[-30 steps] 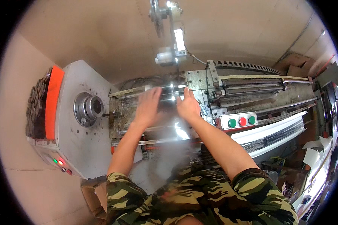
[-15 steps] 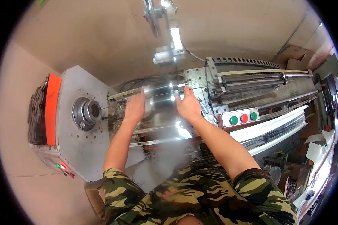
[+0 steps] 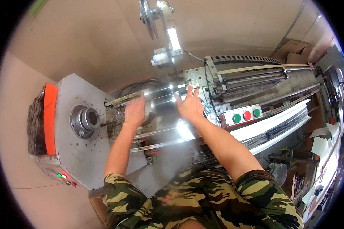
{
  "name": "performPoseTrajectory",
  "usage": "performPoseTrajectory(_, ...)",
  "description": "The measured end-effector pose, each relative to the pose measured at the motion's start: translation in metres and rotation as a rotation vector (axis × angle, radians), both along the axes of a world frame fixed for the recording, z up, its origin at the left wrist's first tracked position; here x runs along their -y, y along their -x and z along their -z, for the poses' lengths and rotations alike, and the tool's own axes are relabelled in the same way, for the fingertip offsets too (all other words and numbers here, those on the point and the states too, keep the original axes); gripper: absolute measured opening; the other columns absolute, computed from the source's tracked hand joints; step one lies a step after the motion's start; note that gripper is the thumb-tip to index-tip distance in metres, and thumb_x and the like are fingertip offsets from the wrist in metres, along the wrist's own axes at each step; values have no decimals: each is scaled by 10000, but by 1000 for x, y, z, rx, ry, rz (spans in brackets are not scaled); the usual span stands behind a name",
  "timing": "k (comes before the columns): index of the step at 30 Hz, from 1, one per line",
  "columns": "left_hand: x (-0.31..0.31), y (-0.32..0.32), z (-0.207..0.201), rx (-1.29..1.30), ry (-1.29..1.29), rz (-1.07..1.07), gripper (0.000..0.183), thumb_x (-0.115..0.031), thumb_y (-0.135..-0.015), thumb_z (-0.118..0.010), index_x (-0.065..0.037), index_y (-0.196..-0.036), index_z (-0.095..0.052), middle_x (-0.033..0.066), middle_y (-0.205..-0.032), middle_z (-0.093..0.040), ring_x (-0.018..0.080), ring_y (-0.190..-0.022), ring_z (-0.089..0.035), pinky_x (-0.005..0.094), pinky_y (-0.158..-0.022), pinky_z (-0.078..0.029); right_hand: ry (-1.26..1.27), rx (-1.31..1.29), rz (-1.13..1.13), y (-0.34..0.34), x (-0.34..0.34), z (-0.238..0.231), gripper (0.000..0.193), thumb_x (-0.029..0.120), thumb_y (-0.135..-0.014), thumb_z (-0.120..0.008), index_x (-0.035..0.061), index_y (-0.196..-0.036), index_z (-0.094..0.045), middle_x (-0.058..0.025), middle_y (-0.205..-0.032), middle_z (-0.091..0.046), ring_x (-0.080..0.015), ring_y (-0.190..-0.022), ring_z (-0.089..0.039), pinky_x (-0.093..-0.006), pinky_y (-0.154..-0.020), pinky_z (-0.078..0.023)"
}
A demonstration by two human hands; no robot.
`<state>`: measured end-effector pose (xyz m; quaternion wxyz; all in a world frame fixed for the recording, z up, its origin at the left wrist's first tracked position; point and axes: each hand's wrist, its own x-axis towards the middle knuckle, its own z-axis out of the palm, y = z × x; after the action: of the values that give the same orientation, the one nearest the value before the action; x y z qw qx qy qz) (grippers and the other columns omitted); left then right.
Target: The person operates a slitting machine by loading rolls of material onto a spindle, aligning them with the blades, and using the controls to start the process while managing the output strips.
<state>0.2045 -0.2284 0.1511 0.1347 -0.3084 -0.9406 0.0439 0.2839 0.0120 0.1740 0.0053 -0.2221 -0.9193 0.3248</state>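
shirt: green-brown camouflage | sleeves: short | forearms: bare

The scene is brightly and evenly lit, with warm tones on the beige wall. A lit tube lamp overhead glows almost white. Strong glare burns out on the shiny metal sheet, with one hot spot just below the right hand. Soft shadows fall under the forearms. The fisheye lens bends straight machine rails toward the rim, and a black circular border cuts the corners. The centre is sharp; detail at the far right edge is smeared.
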Motion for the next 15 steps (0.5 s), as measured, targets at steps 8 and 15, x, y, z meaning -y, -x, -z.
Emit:
performPoseTrajectory(8,4,5,5,-29,13,48,608,-62,-838,-527,43,-1430,-437,136,-872,-626,303,-827,-625,424,-764,-508,-1,39,59,8,-2,14,827,510,-963,-512,47,-1572,-199,-256,-1617,-195,-431,-1288,-515,-506,-1034,-453)
performPoseTrajectory(15,7,10,10,-21,-4,80,613,-64,-838,-522,32,-1437,-434,141,-864,-628,305,-821,-635,430,-746,-517,-15,63,65,10,-3,15,744,428,-997,-474,49,-1573,-193,-246,-1620,-193,-419,-1274,-531,-503,-1031,-456)
